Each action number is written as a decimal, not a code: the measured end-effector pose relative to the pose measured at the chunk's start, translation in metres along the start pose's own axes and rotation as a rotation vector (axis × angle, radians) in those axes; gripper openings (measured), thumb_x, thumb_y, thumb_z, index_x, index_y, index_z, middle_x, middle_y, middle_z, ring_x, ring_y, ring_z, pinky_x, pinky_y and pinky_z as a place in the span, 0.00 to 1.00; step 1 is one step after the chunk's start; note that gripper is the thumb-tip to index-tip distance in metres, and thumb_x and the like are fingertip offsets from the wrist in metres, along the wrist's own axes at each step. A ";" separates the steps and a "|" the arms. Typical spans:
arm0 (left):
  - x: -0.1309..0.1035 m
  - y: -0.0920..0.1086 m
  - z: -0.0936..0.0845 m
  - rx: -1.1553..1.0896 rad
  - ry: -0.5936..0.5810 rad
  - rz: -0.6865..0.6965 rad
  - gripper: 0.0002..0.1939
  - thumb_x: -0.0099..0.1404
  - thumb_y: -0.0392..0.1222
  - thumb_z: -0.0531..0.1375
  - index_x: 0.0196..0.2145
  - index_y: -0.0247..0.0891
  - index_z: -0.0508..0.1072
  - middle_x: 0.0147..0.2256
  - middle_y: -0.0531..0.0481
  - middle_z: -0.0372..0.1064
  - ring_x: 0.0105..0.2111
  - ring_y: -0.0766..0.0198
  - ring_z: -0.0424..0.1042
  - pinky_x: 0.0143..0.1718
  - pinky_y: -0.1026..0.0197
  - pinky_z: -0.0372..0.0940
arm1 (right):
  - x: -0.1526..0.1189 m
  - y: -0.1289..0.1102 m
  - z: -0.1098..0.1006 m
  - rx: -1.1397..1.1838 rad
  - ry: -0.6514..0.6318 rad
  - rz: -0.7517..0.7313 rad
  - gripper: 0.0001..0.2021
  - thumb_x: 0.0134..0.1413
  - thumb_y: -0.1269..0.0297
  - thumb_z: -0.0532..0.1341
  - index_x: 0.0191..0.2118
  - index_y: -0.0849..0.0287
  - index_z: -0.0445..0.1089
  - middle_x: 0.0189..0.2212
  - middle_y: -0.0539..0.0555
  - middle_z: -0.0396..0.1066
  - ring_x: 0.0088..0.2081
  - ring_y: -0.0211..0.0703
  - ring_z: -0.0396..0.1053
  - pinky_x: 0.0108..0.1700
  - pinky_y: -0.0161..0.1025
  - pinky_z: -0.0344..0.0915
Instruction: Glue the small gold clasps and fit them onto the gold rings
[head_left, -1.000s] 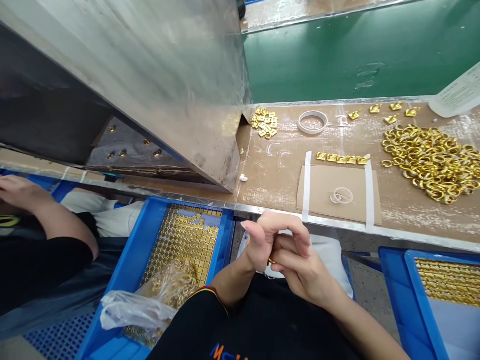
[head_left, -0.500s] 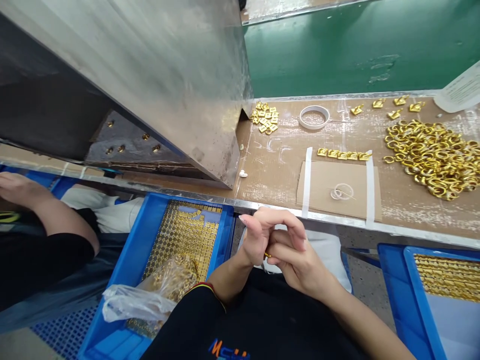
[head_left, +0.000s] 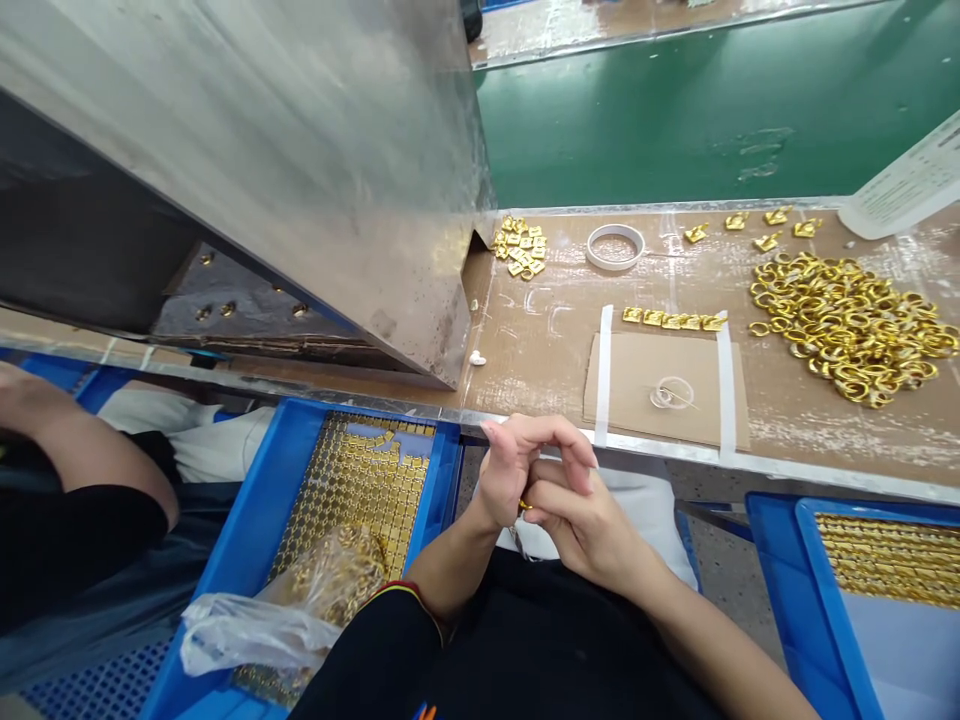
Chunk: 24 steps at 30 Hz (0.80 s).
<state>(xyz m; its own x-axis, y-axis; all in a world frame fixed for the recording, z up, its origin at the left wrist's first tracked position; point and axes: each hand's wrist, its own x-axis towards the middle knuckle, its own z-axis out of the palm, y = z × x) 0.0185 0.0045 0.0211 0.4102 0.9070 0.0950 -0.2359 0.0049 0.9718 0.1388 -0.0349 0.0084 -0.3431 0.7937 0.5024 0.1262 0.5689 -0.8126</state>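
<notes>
My left hand point(head_left: 508, 474) and my right hand point(head_left: 574, 500) meet in front of my body, just below the bench edge. Between them shows a small gold piece point(head_left: 524, 505), mostly hidden by the fingers. The right fingertips pinch it, and the left palm and fingers curl around it. Beyond the hands, a taped cardboard piece point(head_left: 637, 400) bears a small clear ring point(head_left: 679, 392). Gold clasps point(head_left: 673, 320) stand in a row along its far edge. A pile of gold rings point(head_left: 855, 325) lies on the right.
A metal housing point(head_left: 360, 180) stands at the left. A white tape roll point(head_left: 615, 247) and small gold parts point(head_left: 519, 246) lie behind. Blue trays point(head_left: 251, 480) flank me, the left one with a plastic bag point(head_left: 255, 630). Another person's arm point(head_left: 90, 440) is far left.
The view has shifted slightly, so the bench items appear a little further left and lower. Both hands stay together around the gold piece, almost in the same pose.
</notes>
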 end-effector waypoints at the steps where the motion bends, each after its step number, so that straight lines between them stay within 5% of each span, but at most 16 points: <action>1: 0.000 0.000 0.000 0.007 0.008 -0.007 0.50 0.64 0.79 0.30 0.23 0.38 0.75 0.19 0.43 0.71 0.32 0.52 0.78 0.38 0.52 0.70 | 0.000 0.000 0.000 0.003 -0.004 0.004 0.13 0.68 0.74 0.53 0.31 0.57 0.67 0.28 0.52 0.65 0.31 0.43 0.64 0.32 0.39 0.64; 24: 0.001 -0.013 -0.006 0.014 0.046 0.054 0.50 0.68 0.74 0.29 0.27 0.39 0.79 0.16 0.46 0.68 0.27 0.56 0.72 0.47 0.47 0.65 | -0.002 0.007 0.003 -0.027 -0.039 0.049 0.16 0.69 0.72 0.52 0.28 0.57 0.64 0.27 0.51 0.62 0.30 0.42 0.62 0.33 0.39 0.64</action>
<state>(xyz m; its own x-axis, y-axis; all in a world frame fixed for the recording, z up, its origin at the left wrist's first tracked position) 0.0166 0.0085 0.0068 0.3563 0.9241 0.1380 -0.2441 -0.0505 0.9684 0.1371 -0.0327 0.0007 -0.3717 0.8118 0.4503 0.1686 0.5360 -0.8272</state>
